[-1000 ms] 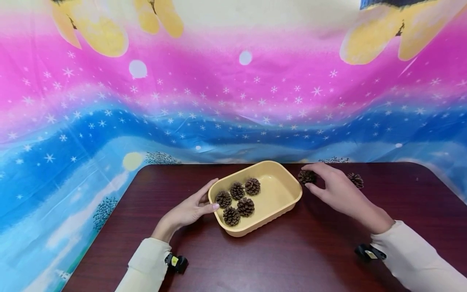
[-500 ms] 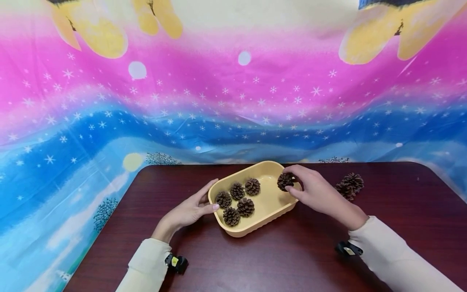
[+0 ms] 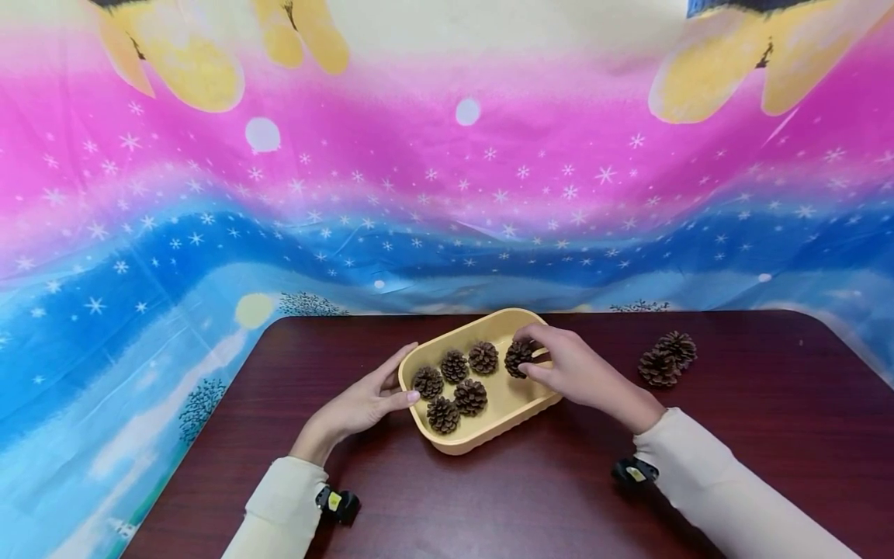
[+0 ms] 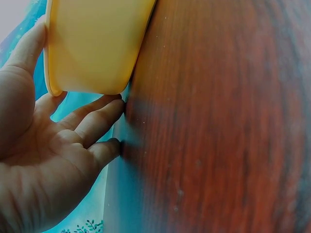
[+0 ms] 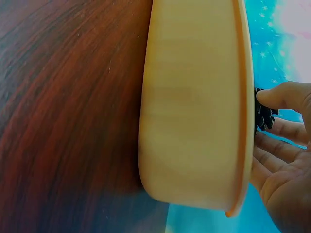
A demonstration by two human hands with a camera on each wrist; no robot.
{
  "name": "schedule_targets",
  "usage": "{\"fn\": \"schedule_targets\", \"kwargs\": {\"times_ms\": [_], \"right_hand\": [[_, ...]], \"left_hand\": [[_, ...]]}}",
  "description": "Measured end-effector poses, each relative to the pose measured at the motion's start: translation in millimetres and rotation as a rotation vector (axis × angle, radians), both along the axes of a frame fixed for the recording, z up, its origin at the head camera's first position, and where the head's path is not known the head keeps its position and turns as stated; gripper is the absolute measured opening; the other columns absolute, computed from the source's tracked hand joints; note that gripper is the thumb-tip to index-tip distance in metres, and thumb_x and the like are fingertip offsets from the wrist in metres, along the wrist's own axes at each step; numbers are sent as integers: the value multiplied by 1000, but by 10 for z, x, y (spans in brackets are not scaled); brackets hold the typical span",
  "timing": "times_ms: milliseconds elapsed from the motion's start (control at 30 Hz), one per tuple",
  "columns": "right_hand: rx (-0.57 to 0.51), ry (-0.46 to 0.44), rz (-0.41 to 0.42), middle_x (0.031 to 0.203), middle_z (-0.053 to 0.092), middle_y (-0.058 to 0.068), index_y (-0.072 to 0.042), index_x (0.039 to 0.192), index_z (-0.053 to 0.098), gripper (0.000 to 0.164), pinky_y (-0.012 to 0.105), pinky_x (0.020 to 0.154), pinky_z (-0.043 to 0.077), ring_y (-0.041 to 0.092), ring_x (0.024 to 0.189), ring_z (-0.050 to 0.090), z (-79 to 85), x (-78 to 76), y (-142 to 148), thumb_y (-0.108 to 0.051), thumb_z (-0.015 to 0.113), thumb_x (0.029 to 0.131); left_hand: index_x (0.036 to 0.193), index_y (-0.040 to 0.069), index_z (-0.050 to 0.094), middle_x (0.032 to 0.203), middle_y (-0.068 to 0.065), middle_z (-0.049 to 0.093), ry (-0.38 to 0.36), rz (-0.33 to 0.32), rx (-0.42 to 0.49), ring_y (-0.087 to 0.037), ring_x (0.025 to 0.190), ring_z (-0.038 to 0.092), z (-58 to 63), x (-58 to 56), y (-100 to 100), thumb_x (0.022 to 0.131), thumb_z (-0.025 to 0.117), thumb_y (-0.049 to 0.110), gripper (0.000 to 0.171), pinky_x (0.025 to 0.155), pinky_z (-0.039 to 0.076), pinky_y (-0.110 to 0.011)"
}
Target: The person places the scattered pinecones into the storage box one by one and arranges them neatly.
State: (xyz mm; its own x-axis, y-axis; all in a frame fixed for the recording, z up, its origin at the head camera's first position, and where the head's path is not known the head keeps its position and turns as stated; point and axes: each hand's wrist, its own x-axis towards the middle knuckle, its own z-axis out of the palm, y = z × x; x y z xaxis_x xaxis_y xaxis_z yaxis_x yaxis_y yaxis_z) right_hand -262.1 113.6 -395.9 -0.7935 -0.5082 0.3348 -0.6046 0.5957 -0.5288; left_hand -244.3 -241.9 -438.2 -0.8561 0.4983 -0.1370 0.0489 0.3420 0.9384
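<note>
My left hand [image 3: 362,402] holds the left end of a yellow rectangular plastic tub [image 3: 457,445], its thumb over the rim and the other fingers outside. In the left wrist view, fingertips [image 4: 114,104] reach beneath the tub's end wall [image 4: 97,48]. Between thumb and fingers, my right hand [image 3: 583,374] pinches a brown pine cone [image 3: 517,359] inside the tub's right half. Several pine cones [image 3: 470,397] lie in the left half. From the right wrist, the held pine cone [image 5: 265,110] shows just past the rim, partly covered by the thumb.
Two more pine cones [image 3: 658,368] lie close together on the dark red wooden table [image 3: 754,419], right of the tub. Behind the table hangs a colourful snowflake-patterned cloth [image 3: 447,194]. Each wrist wears a small black camera [image 3: 338,503].
My right hand has carried the pine cone leftward from the table beside the tub, over the right rim and into it. The left hand and tub have stayed in place.
</note>
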Motion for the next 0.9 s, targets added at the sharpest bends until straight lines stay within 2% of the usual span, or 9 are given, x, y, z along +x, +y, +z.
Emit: {"fn": "schedule_targets", "kwargs": {"times_ms": [167,467,500,600,733,900], "right_hand": [[3,-19,5,124,72,21,6,125,66,39,58,105,53,41,120,67,-61,-23,-67,-4,77,89],[42,-54,39,119,74,16,2,121,68,34,52,100,56,33,113,69,-124,-59,-157,-4,78,88],[49,-56,44,119,74,16,1,121,68,34,50,99,57,31,111,69,-121,-59,-164,-4,78,88],[73,-75,53,116,75,14,-1,118,69,33,40,86,58,20,86,69,-123,-67,-182,-3,78,87],[106,-113,56,113,75,12,-4,116,69,32,28,71,49,5,62,52,-135,-72,-195,-2,79,86],[124,-97,55,116,76,11,-6,115,70,31,31,78,51,5,71,54,-159,-88,-211,-6,81,86]], "left_hand": [[171,24,6,166,-30,33,0,1,-4,-48,143,50,-2,0,4,105,66,22,89,120,37,-59],[171,26,6,166,-30,32,-3,3,-2,-48,143,49,3,5,10,105,65,21,88,120,37,-59],[171,26,6,166,-30,32,-4,5,-3,-48,143,49,4,6,10,105,65,21,88,120,37,-59],[171,26,7,166,-30,32,-7,7,-4,-48,143,49,9,5,10,104,66,23,89,120,37,-59],[171,24,6,167,-29,31,-6,4,-2,-49,144,48,12,3,10,104,67,24,90,120,37,-59],[171,26,6,168,-29,29,-4,-1,0,-49,145,47,10,-1,4,105,66,23,89,121,36,-59]]}}
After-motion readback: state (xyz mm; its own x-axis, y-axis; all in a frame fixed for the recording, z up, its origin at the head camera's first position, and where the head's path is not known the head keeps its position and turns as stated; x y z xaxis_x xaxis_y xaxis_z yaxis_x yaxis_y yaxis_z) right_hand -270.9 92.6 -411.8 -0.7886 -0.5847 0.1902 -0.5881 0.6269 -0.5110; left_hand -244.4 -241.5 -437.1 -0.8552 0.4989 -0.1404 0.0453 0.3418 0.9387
